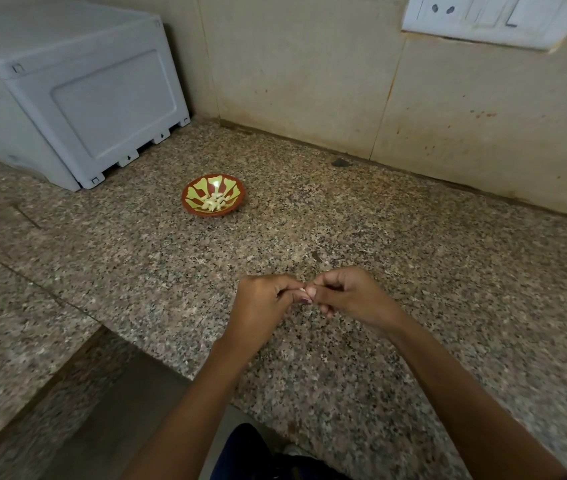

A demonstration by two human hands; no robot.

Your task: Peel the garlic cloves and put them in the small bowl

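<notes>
Head cam has left hand (264, 299) and right hand (348, 292) together pinching one garlic clove (304, 291) mid-peel, next it probably goes into the small bowl (213, 199).

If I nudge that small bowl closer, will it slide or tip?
The small bowl looks shallow and wide, so tipping seems unlikely. On the polished granite counter it would probably slide easily. It holds only a few peeled cloves, so it is likely light.

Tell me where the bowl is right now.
In the head view the bowl sits on the granite counter, left of centre, just right of the grey box and well beyond both hands, with peeled cloves inside.
</notes>
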